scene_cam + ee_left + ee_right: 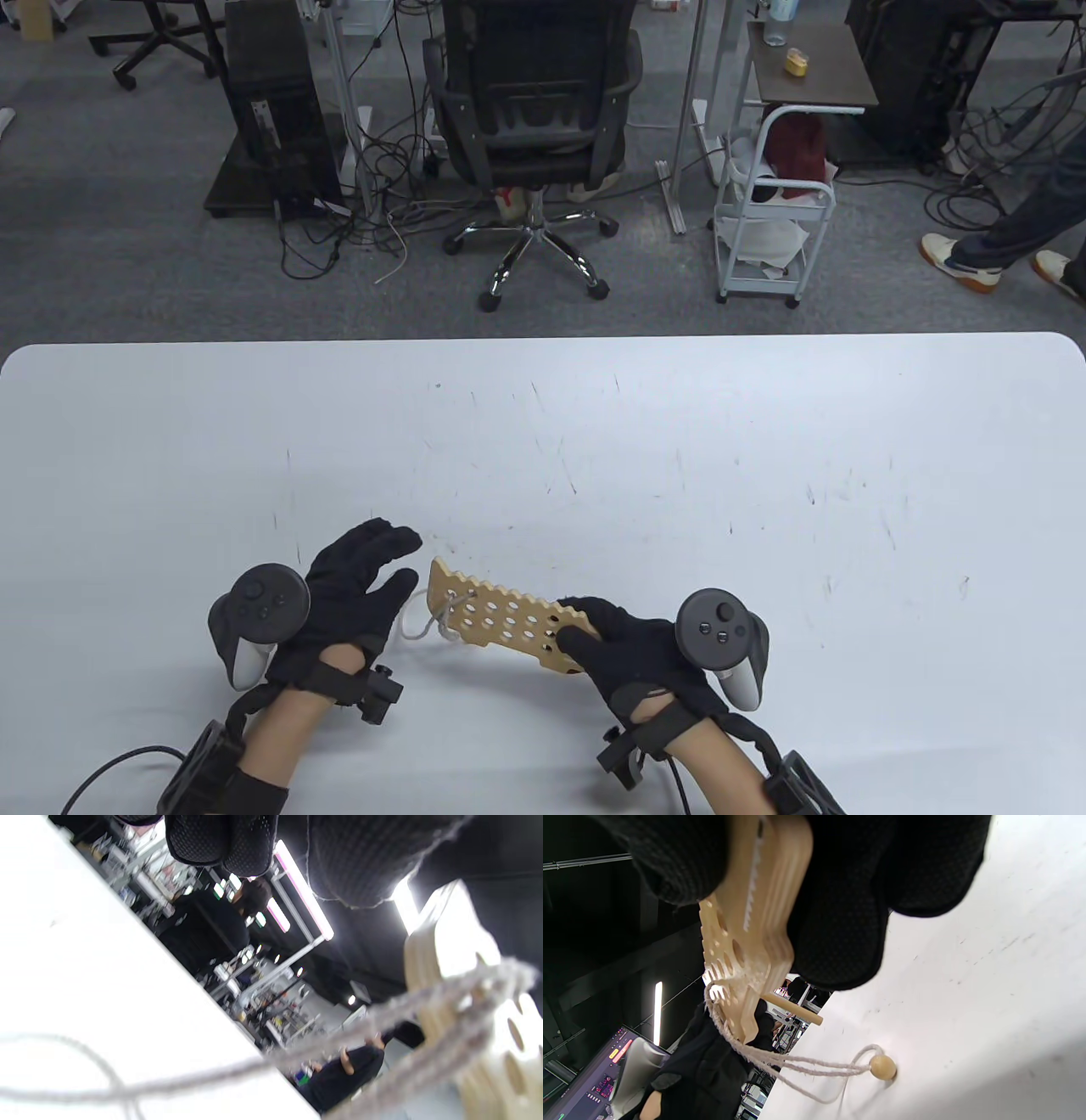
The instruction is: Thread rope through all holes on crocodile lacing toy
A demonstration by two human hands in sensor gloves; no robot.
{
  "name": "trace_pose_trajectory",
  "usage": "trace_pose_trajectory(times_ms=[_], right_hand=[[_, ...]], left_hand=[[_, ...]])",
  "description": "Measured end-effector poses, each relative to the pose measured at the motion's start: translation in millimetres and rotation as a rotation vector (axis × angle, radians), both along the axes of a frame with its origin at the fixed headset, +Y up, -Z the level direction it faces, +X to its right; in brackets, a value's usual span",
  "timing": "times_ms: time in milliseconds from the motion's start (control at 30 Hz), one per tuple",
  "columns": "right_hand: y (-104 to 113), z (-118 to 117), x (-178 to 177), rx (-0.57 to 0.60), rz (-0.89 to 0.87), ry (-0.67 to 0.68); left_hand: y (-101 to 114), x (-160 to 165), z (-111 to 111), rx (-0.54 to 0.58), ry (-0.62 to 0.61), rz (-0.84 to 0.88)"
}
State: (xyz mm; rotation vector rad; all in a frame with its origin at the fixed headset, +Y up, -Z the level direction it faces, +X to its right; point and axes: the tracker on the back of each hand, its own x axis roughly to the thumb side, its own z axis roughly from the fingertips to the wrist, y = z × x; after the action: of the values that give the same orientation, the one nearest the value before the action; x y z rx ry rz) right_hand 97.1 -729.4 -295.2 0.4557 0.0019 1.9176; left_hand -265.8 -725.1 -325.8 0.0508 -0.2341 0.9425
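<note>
**A:** Office floor beyond, chairs and cables; white scuffed table (594, 441) up front. Where's the toy?

**B:** Crocodile board (501, 613) held off the table near the front edge, between both hands. Right hand (632, 649) grips one end, fingers and thumb clamped round it; the right wrist view confirms that.

**A:** And the left?

**B:** Left hand (361, 586) just beside the other end, fingers spread and fairly straight. Whether it pinches anything, cannot tell. Rope (428, 618) runs from holes at that end towards the left palm.

**A:** Progress?

**B:** Early, I judge. Rope passes only through holes at the far end; most holes look bare. Wooden bead (883, 1067) rests on the table, a wooden needle (793, 1009) pokes out beyond the board.

**A:** Next?

**B:** Probably take the needle in the left fingers, aim for the adjacent hole, pull slack through while the right steadies.
</note>
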Motion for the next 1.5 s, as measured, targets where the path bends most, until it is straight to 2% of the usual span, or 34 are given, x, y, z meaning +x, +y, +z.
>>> trace_pose_trajectory(times_ms=[200,300,667,767,967,1500], right_hand=[[0.6,-0.2,0.3,0.000,-0.034,0.013],[0.6,-0.3,-0.6,-0.001,-0.045,0.027],[0.5,0.5,-4.4,0.003,-0.055,0.078],[0.1,0.4,-6.1,0.003,-0.068,0.111],[0.2,0.6,-6.9,0.004,-0.070,0.119],[2.2,-1.5,3.2,-0.006,-0.061,0.012]], left_hand=[[-12.8,14.5,-4.2,-0.119,-0.165,-0.050],[-18.1,20.7,-5.7,-0.160,-0.250,-0.014],[-24.1,35.2,-4.0,-0.216,-0.418,0.041],[-26.2,39.4,-2.7,-0.255,-0.469,0.114],[-22.6,38.1,-2.0,-0.228,-0.442,0.105],[-15.2,16.6,-6.4,-0.166,-0.245,0.068]])
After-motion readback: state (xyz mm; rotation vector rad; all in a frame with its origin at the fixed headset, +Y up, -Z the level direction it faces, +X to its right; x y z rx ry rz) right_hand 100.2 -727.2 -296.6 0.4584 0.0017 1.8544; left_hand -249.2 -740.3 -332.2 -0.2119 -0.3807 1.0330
